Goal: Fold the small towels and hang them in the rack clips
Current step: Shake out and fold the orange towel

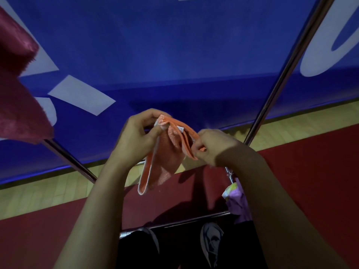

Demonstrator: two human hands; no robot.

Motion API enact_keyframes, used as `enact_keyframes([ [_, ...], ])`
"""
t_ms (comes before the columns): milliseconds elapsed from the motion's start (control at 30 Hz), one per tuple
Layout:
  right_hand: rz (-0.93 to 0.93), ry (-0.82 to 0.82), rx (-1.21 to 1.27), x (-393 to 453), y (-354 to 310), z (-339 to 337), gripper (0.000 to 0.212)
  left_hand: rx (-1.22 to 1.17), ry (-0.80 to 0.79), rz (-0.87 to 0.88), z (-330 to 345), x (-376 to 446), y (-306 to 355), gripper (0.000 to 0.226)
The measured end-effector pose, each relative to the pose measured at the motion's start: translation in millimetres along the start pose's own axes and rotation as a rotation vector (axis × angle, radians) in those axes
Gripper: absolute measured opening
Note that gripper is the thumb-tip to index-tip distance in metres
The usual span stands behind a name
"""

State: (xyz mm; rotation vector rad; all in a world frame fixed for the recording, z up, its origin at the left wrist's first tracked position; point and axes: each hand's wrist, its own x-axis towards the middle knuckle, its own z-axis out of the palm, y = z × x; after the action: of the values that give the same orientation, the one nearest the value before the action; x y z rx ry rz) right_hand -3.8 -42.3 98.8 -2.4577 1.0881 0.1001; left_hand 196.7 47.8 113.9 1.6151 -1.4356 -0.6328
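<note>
Looking down through the head camera, I see both hands raised in front of me with an orange towel [167,152] held between them. My left hand [136,133] pinches the towel's upper left corner, thumb pressed against curled fingers, just beside a small white tag. My right hand [211,147] grips the towel's right edge, fingers curled round the doubled cloth. Between the two hands the top of the towel runs in stacked layers, so it is at least partly folded, and the rest hangs down from my left hand in a loose flap that ends in a white-edged corner. The towel is in the air, touching nothing but my hands.

A dark red towel [17,90] hangs at the upper left edge of the view, well apart from the orange one; I cannot see what holds it. Two metal rack poles cross the scene: one [287,70] slants from the upper right down behind my right hand, the other [70,160] runs from under the red towel toward my left forearm. A lower metal bar [174,223] crosses near the bottom. Beside my right forearm a purple cloth [240,202] with a pale yellow-green piece hangs by the rack. Behind everything is a blue banner [155,55] with white shapes, then a strip of wooden floor [48,191] and a red floor surface [310,171].
</note>
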Motion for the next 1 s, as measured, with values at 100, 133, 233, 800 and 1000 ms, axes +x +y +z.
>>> enact_keyframes([
  [100, -0.005, 0.019, -0.020, 1.4, 0.0, 0.6, 0.020, -0.005, 0.017, -0.007, -1.9, 0.7, -1.3, 0.018],
  [133, -0.007, 0.015, -0.020, 2.8, 0.5, 1.7, 0.019, -0.003, 0.023, -0.008, -2.5, 0.8, -1.5, 0.017],
  [233, -0.020, -0.031, 0.028, 4.1, 1.3, 5.2, 0.018, -0.003, 0.025, -0.025, -2.7, 0.1, -1.3, 0.020],
  [800, -0.073, -0.231, -0.039, 3.2, -5.9, 8.9, 0.018, 0.046, 0.010, -0.039, 1.9, 1.5, -5.9, 0.014],
  [1000, -0.050, -0.209, 0.004, 3.8, -9.7, 9.9, 0.017, 0.050, -0.017, -0.033, 0.4, 0.9, -6.1, 0.014],
])
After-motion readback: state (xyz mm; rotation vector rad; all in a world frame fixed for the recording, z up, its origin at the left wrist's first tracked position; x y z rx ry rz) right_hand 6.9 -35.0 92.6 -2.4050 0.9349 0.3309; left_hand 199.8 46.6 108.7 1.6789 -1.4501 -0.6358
